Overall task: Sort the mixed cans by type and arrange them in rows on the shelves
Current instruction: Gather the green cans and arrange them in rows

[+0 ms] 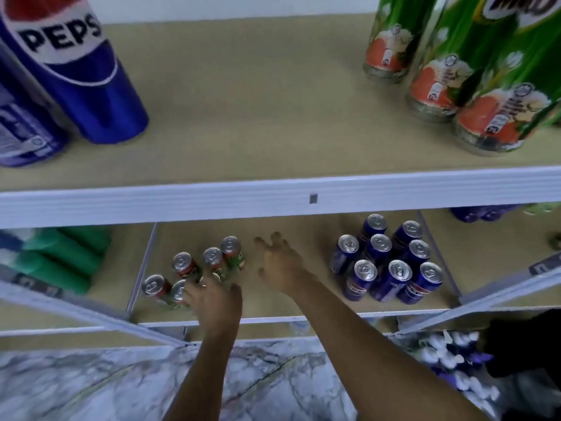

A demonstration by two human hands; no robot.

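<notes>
Head view: the left hand (212, 302) grips a green can (223, 276) on the lower shelf (273, 308); the right hand (280, 267) hovers, fingers spread.

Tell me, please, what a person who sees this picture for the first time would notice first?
Probably the two bare arms reaching into the lower shelf: the left hand rests on a cluster of green cans, the right hand is spread open beside them. To the right, blue Pepsi cans stand in neat rows. Large blue cans and green Milo cans loom on the upper shelf.
</notes>
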